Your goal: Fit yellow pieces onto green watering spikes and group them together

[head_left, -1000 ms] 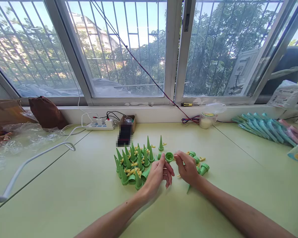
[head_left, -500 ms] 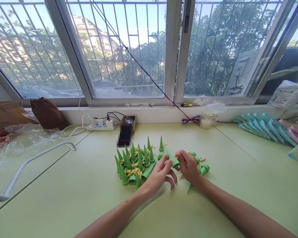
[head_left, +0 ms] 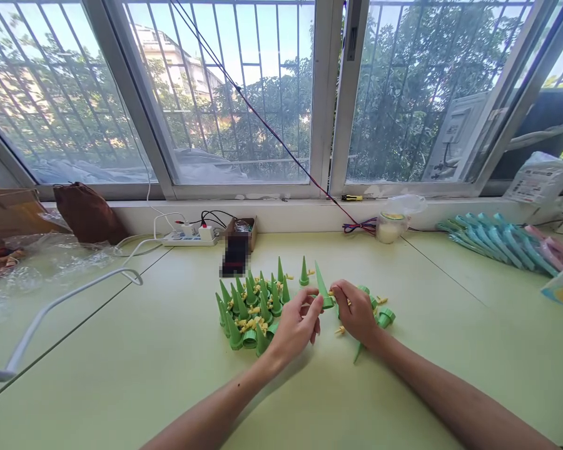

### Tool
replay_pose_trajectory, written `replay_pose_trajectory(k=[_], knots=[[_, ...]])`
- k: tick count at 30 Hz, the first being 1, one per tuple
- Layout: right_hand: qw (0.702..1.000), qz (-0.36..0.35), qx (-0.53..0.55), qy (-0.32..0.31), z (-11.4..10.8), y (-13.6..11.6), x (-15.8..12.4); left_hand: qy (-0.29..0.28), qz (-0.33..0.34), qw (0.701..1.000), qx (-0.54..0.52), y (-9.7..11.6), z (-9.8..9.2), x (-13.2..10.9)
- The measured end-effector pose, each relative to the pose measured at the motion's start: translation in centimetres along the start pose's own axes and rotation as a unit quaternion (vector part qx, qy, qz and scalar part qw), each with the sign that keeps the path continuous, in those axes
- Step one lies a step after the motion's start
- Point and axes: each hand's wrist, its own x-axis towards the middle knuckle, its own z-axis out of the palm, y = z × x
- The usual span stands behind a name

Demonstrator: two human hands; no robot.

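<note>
My left hand is closed on the base of a green plastic watering spike, its tip pointing up. At the side of that spike, my right hand pinches a small yellow valve, mostly covered by the fingers. Left of my hands, several green spikes stand close together, with yellow valves among them. One lone spike stands just behind. Beside and under my right hand lie more loose green spikes and a yellow valve.
Along the back are a power strip, a small cardboard box with a blurred dark object before it, and a jar. A white bent tube crosses the left side. Blue-green packets lie at right on the table.
The held spike has turned from leaning left to nearly upright. My left fingers have closed in around its base; my right hand has stayed almost in place.
</note>
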Motion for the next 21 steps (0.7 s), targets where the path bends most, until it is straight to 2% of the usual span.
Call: replay_pose_trajectory(k=[8, 12, 15, 21], knots=[[1.0, 0.0, 0.003, -0.011, 0.48, 0.39, -0.47, -0.008, 0.026, 0.999, 0.047, -0.34, -0.35, -0.1], [1.0, 0.019, 0.009, -0.022, 0.5, 0.39, -0.47, 0.012, 0.027, 0.996, 0.086, -0.74, -0.34, -0.16], [0.999, 0.03, 0.021, -0.027, 0.46, 0.25, -0.37, 0.028, 0.062, 0.99, 0.125, -0.9, -0.42, -0.2], [0.999, 0.028, 0.035, -0.025, 0.39, -0.02, -0.22, 0.022, 0.124, 0.979, 0.162, -0.76, -0.64, -0.17]])
